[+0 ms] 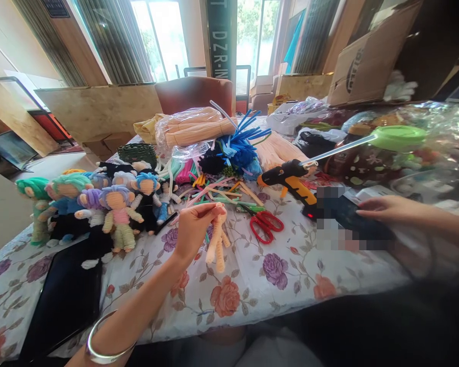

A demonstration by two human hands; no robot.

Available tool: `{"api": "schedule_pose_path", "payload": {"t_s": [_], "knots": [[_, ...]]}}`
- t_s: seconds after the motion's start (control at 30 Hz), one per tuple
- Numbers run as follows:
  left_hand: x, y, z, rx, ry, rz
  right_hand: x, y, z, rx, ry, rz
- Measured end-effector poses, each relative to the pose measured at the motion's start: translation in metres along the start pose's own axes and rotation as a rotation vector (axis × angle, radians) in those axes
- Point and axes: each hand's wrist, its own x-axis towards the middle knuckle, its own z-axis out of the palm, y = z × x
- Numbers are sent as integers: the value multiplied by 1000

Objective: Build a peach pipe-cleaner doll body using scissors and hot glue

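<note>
The left hand (196,224) pinches the top of a small peach doll body (217,239) between thumb and fingertips. The doll body hangs down from the fingertips, just to the right of the hand, over the front of the floral worktop (252,300), its legs pointing down.

The right hand (386,210) is well apart from it, on the far right, with its fingers at the edge of a dark object (361,221). That object is blurred and partly pixelated, so whether the hand grips it or only touches it, I cannot tell.

Between the hands lie red-handled scissors (266,227), near the doll body. Behind them and to the right is a black and yellow glue gun (290,181), a clear glue stick (340,150) jutting from its back end. Loose coloured stems (218,193) are spread behind the left hand, with a blue bundle (245,153) farther back. To the left stands a group of finished dolls (117,211) with coloured hair, and a black tablet (63,300) lies in front of them.
</note>
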Motion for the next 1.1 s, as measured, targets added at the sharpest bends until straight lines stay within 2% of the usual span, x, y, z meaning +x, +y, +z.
{"api": "schedule_pose_path", "payload": {"t_s": [0.1,0.27,0.33,0.47,0.57,0.67,0.9,1.07,1.1], "knots": [[0,1,1,-10,11,-8,-2,-18,2,-109,-97,96],[-1,0,0,8,8,3,-2,-36,7,-325,-36,81],[-1,-1,-1,17,1,15,0,-33,5,-278,-58,79],[-1,0,-1,24,-7,16,3,-11,-3,-2,-141,48],[-2,3,0,17,-1,2,3,2,-6,95,-144,19],[-2,4,0,9,0,-3,-2,1,-7,100,-145,49],[0,0,0,-14,3,5,-9,-23,-9,-7,-215,199],[1,-4,-2,7,-11,29,-1,-15,-6,18,-234,195],[1,-4,-2,5,-12,28,0,-13,-5,25,-200,168]]}}
